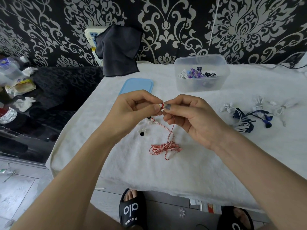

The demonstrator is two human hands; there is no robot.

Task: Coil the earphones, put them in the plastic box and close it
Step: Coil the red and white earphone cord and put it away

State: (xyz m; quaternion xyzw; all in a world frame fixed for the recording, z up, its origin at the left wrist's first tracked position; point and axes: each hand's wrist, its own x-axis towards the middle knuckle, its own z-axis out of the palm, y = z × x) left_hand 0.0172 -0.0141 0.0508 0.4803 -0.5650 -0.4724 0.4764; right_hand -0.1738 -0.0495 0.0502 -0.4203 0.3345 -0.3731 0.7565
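Head view: both hands meet above the middle of a table covered with a white towel. The left hand and the right hand each pinch, with thumb and curled fingers, the small red-and-white earbud held between them. From that earbud a thin red-and-white cord hangs down to the red-and-white earphones, whose bundle lies knotted on the towel below the hands, toward the near edge. The second earbud rests on the towel just under the left hand, with a few loose ear tips, white and black, near it.

The clear plastic box stands open toward the far edge, right of centre, with several coiled earphones inside. Its blue lid lies flat on the towel to the left of the box, apart from it. Near the right edge lies a heap of white and dark blue earphones. A dark cloth hangs against the patterned wall behind the far left corner.
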